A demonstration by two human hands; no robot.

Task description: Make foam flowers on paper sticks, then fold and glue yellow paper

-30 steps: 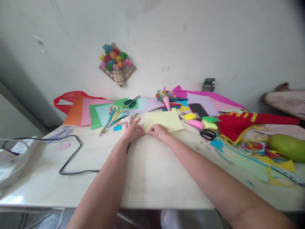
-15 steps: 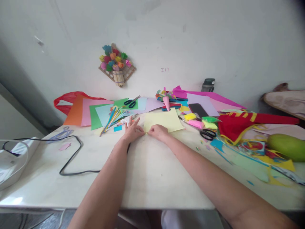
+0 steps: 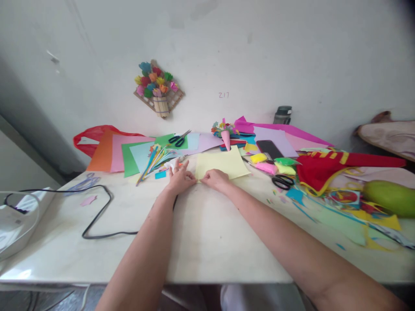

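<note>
A pale yellow sheet of paper lies flat in front of me, its near left corner between my hands. My left hand pinches at that corner with thumb and forefinger, the other fingers raised. Close against it, my right hand is curled, its fingertips on the same corner and near edge. A narrow bit of yellow shows between the fingertips; the fingers hide how the corner is folded or rolled. Left of my hand lie a bundle of coloured paper strips and a small blue piece.
Coloured sheets and black-handled scissors lie behind. A pink paper cone with flowers is beyond the sheet. To the right are a phone, clay packets, more scissors and red cloth. A black cable crosses the left.
My hands stay at the paper's corner with almost no movement. The view has shifted very slightly.
</note>
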